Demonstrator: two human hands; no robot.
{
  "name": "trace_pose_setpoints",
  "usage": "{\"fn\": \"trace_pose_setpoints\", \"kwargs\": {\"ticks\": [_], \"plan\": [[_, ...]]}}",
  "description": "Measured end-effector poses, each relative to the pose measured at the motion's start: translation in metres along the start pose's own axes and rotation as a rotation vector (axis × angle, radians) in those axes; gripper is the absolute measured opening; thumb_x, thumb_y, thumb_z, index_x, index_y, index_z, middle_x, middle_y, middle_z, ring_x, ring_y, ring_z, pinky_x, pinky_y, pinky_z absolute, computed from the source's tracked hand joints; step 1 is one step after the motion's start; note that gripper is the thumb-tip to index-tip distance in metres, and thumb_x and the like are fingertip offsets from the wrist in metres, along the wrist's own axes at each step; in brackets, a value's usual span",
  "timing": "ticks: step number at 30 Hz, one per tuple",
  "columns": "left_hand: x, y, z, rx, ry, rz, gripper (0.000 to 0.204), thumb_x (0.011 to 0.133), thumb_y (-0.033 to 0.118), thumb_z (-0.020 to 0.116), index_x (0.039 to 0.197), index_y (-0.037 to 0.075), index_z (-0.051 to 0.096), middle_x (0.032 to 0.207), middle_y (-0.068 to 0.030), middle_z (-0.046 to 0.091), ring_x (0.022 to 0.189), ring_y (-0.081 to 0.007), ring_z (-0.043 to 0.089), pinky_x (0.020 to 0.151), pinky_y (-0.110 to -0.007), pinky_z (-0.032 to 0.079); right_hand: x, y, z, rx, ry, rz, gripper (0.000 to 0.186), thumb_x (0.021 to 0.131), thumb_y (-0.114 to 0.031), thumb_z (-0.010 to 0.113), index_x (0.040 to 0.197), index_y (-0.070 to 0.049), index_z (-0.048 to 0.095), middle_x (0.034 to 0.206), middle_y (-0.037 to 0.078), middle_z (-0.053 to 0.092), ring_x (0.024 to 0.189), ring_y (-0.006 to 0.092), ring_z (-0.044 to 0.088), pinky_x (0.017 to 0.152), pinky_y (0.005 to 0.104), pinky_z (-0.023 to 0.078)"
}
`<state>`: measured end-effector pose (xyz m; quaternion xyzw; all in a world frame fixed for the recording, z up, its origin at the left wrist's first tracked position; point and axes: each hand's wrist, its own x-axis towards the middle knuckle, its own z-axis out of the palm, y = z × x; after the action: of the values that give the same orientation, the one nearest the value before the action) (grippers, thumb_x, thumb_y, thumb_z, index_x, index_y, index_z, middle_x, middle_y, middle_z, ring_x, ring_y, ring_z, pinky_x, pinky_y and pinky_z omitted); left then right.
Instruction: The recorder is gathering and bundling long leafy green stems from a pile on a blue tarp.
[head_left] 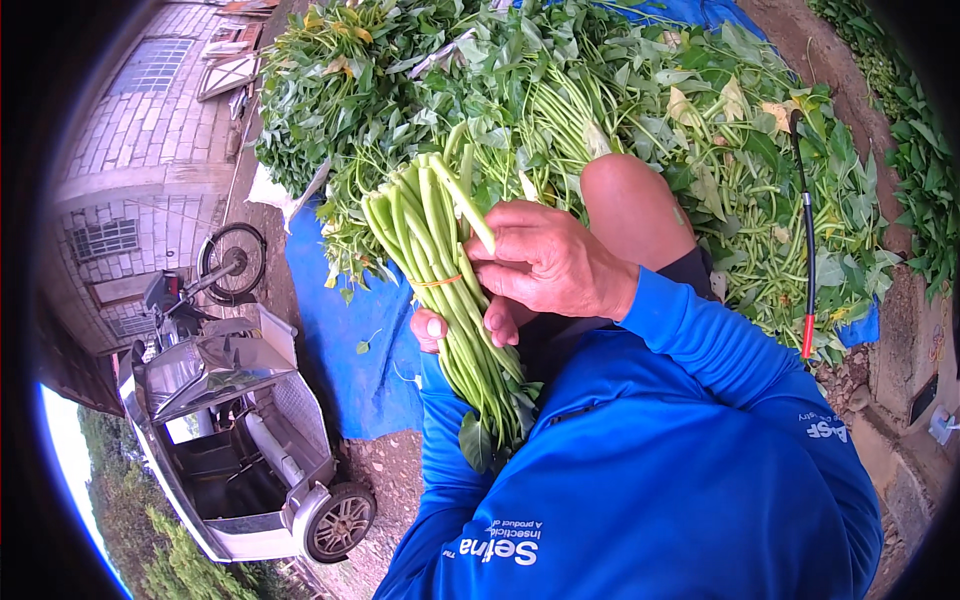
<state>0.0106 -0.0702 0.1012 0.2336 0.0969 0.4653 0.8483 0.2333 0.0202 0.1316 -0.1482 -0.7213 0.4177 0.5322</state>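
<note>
My left hand [429, 327] wraps round a bundle of leafy green stems [425, 240] that look like water spinach, the cut ends pointing up and away. An orange rubber band [436, 282] circles the bundle just above the grip. At its right side, my right hand [560, 262] has its fingers curled, closed on a loose stem [463, 203] that slants across the cut ends. The leaves [476, 442] of the bundle hang down against my blue shirt. Part of my left palm is hidden behind the stems.
Heaps of leafy greens [400, 110] cover a blue tarp [350, 350] ahead and to the right. A thin, curved dark tool with a red end [808, 330] lies on the right-hand heap. My bare knee [635, 210] juts up mid-view. A motorcycle with sidecar [240, 450] stands left.
</note>
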Motion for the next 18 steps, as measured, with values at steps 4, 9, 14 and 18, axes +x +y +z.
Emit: {"fn": "trace_pose_setpoints", "kwargs": {"ticks": [4, 9, 14, 18], "plan": [[-0.002, -0.003, 0.002, -0.077, 0.079, -0.006, 0.079, 0.077, 0.029, 0.074, 0.144, -0.004, 0.046, 0.103, -0.0231, 0.059, 0.094, -0.0402, 0.066, 0.095, -0.057, 0.058, 0.0, 0.001, 0.001, -0.163, -0.068, -0.029, 0.008, 0.087, -0.008, 0.073, 0.094, -0.004, 0.072, 0.1, 0.01, 0.071, 0.092, 0.0311, 0.069, 0.079, 0.0415, 0.058], [0.012, 0.005, -0.002, 0.112, -0.096, -0.081, 0.074, 0.076, 0.033, 0.079, 0.134, -0.005, 0.05, 0.101, -0.0172, 0.059, 0.092, -0.0335, 0.066, 0.093, -0.05, 0.059, 0.017, 0.0, -0.015, 0.628, -0.259, 0.48, 0.011, 0.102, -0.009, 0.063, 0.101, 0.001, 0.067, 0.094, 0.004, 0.071, 0.092, 0.0113, 0.069, 0.078, 0.0338, 0.057], [0.014, 0.004, 0.006, 0.174, -0.078, -0.073, 0.07, 0.073, 0.034, 0.081, 0.125, -0.004, 0.053, 0.096, -0.0161, 0.059, 0.085, -0.0324, 0.067, 0.084, -0.049, 0.06, 0.022, 0.009, -0.036, 0.863, -0.342, 0.451, 0.011, 0.101, -0.01, 0.066, 0.104, 0.001, 0.067, 0.094, 0.004, 0.069, 0.087, 0.0135, 0.068, 0.082, 0.0315, 0.057], [0.008, 0.006, 0.018, 0.221, 0.149, -0.008, 0.072, 0.068, 0.031, 0.083, 0.122, -0.006, 0.052, 0.097, -0.0167, 0.058, 0.08, -0.033, 0.068, 0.078, -0.049, 0.061, -0.004, 0.002, -0.048, 0.07, -0.478, 0.142, 0.026, 0.097, -0.01, 0.071, 0.12, 0.001, 0.064, 0.098, 0.003, 0.065, 0.081, 0.0133, 0.062, 0.073, 0.0305, 0.054]]}}
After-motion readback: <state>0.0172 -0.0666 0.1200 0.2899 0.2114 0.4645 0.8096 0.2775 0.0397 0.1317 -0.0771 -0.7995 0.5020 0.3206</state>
